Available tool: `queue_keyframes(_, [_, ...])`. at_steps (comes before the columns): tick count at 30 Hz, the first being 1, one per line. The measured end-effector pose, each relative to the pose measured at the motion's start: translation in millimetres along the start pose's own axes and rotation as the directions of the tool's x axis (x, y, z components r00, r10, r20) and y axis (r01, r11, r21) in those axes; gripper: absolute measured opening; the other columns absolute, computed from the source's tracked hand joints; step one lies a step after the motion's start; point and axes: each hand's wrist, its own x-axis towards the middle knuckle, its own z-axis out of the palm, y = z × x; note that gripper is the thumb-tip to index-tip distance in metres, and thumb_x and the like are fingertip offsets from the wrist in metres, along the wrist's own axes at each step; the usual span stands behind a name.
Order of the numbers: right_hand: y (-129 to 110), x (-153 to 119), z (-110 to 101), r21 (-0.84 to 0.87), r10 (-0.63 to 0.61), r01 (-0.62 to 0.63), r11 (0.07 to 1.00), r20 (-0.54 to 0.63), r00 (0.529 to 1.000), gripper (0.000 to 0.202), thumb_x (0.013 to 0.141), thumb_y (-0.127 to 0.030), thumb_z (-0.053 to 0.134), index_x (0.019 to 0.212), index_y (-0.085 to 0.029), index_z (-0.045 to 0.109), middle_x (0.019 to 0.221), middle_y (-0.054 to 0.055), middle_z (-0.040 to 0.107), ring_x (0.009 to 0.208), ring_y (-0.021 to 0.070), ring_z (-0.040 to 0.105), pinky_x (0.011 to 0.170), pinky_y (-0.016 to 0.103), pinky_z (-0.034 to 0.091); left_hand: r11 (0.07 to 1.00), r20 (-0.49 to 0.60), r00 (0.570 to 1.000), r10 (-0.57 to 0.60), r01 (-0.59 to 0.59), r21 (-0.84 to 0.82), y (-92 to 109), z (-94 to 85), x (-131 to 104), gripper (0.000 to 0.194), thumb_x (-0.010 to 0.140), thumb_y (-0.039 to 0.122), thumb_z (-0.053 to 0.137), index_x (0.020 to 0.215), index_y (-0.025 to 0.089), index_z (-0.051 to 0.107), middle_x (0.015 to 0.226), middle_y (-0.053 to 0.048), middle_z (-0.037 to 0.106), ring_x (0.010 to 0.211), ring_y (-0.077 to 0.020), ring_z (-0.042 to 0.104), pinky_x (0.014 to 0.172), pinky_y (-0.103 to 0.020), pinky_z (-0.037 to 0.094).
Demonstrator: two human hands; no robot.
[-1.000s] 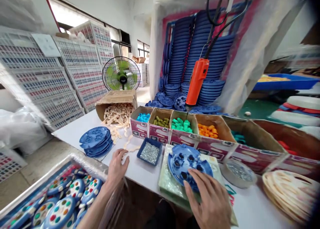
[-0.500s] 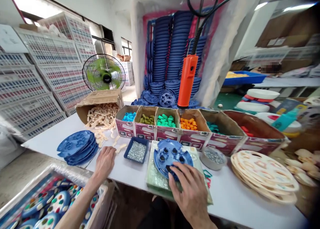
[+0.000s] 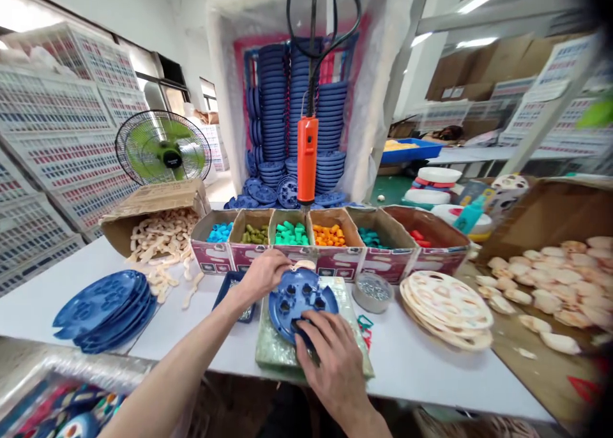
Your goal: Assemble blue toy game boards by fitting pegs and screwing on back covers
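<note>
A round blue plastic disc (image 3: 301, 290) with several raised holes lies on a plastic-wrapped green block (image 3: 272, 347). My right hand (image 3: 330, 361) is closed on its near right edge, with the fingers over the top. At the disc's far edge, my left hand (image 3: 268, 273) pinches a cream curved plastic piece (image 3: 304, 265). My left forearm partly covers a dark blue tray (image 3: 224, 291) of small metal screws. An orange electric screwdriver (image 3: 307, 160) hangs above the bins, beyond the disc.
Cardboard bins (image 3: 330, 259) of coloured pegs line the table's back. A tipped box (image 3: 143, 202) spills cream pieces at left, near stacked blue discs (image 3: 103, 307). To the right are a round tub of screws (image 3: 373, 294) and stacked cream plates (image 3: 447, 307). A fan (image 3: 163, 147) stands behind.
My left hand has moved right from beside the loose cream pieces to the disc's far edge, bringing a cream curved piece. My right hand stays on the disc. The view has turned right.
</note>
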Motion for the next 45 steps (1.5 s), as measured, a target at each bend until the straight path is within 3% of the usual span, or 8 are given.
queue_keyframes(3, [0.0,2.2,-0.8,0.004,0.005,-0.005,1.000,-0.010,1.000,0.016,0.092,-0.017,0.060,0.107,-0.018,0.067,0.110,0.009,0.072,0.101,0.0267,0.062,0.091,0.046,0.050,0.999,0.039,0.999,-0.011,0.013,-0.051,-12.4,8.5,6.1,0.023,0.090,0.018,0.057,0.095,0.018,0.080,0.097,-0.009,0.079,0.097,-0.0245,0.071,0.090,-0.034,0.053])
queue_keyframes(11, [-0.2,5.0,-0.9,0.000,0.036,-0.036,0.999,-0.003,0.999,0.016,0.092,-0.019,0.059,0.105,-0.020,0.067,0.110,0.008,0.072,0.099,0.0265,0.063,0.089,0.046,0.052,0.994,0.127,0.992,-0.020,0.033,-0.107,-19.7,4.5,14.8,0.022,0.088,0.019,0.059,0.092,0.017,0.080,0.094,-0.008,0.080,0.086,-0.0214,0.074,0.078,-0.027,0.056])
queue_keyframes(17, [-0.2,4.8,0.2,0.011,0.046,-0.046,0.999,0.004,0.999,0.015,0.092,-0.019,0.059,0.105,-0.019,0.067,0.111,0.009,0.072,0.100,0.0269,0.061,0.090,0.046,0.050,0.995,0.175,0.980,0.096,-0.092,-0.030,-19.4,5.0,17.8,0.027,0.093,0.016,0.053,0.096,0.017,0.079,0.099,-0.010,0.078,0.099,-0.0229,0.070,0.092,-0.031,0.053])
queue_keyframes(23, [0.4,5.4,0.0,0.039,0.044,-0.045,0.998,0.016,0.999,0.016,0.092,-0.018,0.060,0.107,-0.018,0.067,0.112,0.009,0.071,0.100,0.0276,0.059,0.090,0.046,0.048,0.973,0.266,0.946,0.184,-0.214,0.089,-22.3,3.1,19.3,0.031,0.095,0.012,0.048,0.109,0.018,0.075,0.105,-0.010,0.074,0.104,-0.0225,0.067,0.094,-0.033,0.053])
queue_keyframes(34, [-1.0,8.4,-0.7,0.057,0.063,-0.065,0.996,0.031,0.998,0.017,0.090,-0.017,0.062,0.107,-0.017,0.067,0.112,0.009,0.071,0.102,0.0276,0.056,0.092,0.045,0.046,0.898,0.358,0.906,0.225,-0.335,0.284,-13.4,4.6,18.0,0.032,0.093,0.004,0.047,0.112,0.016,0.070,0.109,-0.012,0.072,0.105,-0.0269,0.062,0.096,-0.042,0.053])
queue_keyframes(38, [-1.7,7.9,0.0,0.066,0.077,-0.079,0.995,0.034,0.996,0.017,0.089,-0.016,0.062,0.106,-0.017,0.067,0.112,0.009,0.071,0.102,0.0274,0.056,0.092,0.045,0.046,0.910,0.311,0.927,0.209,-0.301,0.285,-9.1,7.6,13.8,0.037,0.094,0.005,0.045,0.120,0.015,0.067,0.114,-0.011,0.073,0.109,-0.0266,0.064,0.097,-0.042,0.055])
queue_keyframes(42, [-2.0,8.0,-0.1,0.063,0.072,-0.073,0.995,0.020,0.997,0.016,0.089,-0.016,0.062,0.104,-0.018,0.067,0.111,0.009,0.071,0.101,0.0269,0.057,0.091,0.045,0.047,0.943,0.162,0.975,0.155,-0.195,0.271,-1.0,8.8,-1.1,0.044,0.095,0.005,0.040,0.135,0.011,0.058,0.134,-0.015,0.064,0.126,-0.0252,0.059,0.109,-0.042,0.051])
queue_keyframes(45, [-1.3,7.4,-1.1,0.047,0.048,-0.048,0.998,0.009,0.999,0.018,0.090,-0.017,0.062,0.107,-0.018,0.066,0.110,0.009,0.071,0.101,0.0271,0.058,0.091,0.046,0.048,0.962,0.031,0.994,0.107,-0.111,0.248,7.0,2.3,-18.9,0.043,0.100,0.010,0.034,0.136,0.015,0.057,0.140,-0.013,0.062,0.133,-0.0223,0.056,0.114,-0.043,0.048])
